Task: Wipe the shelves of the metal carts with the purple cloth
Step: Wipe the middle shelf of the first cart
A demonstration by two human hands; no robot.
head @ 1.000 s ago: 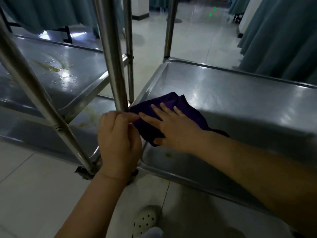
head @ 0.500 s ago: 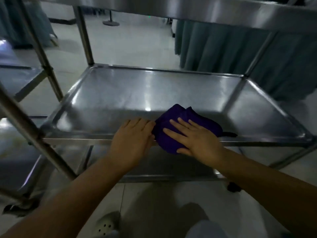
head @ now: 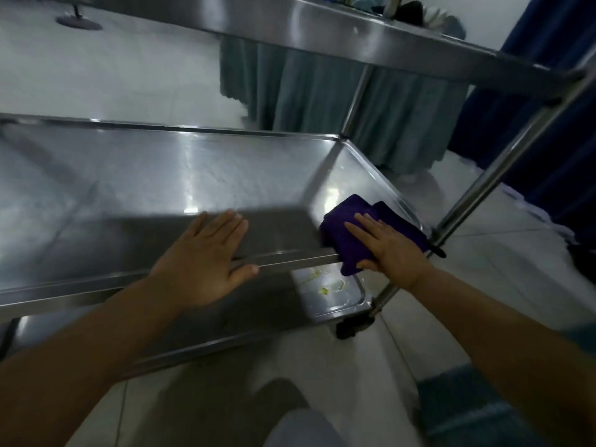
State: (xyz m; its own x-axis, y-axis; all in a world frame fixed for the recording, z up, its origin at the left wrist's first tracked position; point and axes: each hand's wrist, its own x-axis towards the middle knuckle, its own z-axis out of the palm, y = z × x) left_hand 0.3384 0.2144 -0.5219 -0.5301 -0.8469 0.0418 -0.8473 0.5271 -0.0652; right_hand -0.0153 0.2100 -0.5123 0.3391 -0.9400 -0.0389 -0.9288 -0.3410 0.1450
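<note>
The purple cloth point(head: 353, 230) lies bunched at the near right corner of the metal cart's middle shelf point(head: 161, 188), draped over the front rim. My right hand point(head: 387, 250) presses flat on the cloth with straight fingers, thumb under its lower edge. My left hand point(head: 206, 256) rests flat on the shelf's front rim, fingers spread and straight. The bottom shelf point(head: 325, 285) shows below, with yellowish smears on it. The top shelf point(head: 322, 24) runs overhead.
A metal post point(head: 503, 162) rises at the cart's near right corner, and another post point(head: 354, 98) stands at the far right corner. Grey-green curtains point(head: 322, 101) hang behind. A black caster point(head: 350, 327) sits on the pale tiled floor point(head: 113, 69).
My right hand slid the cloth rightward along the middle shelf's front to the near right corner. My left hand stayed on the front rim. The view swung right.
</note>
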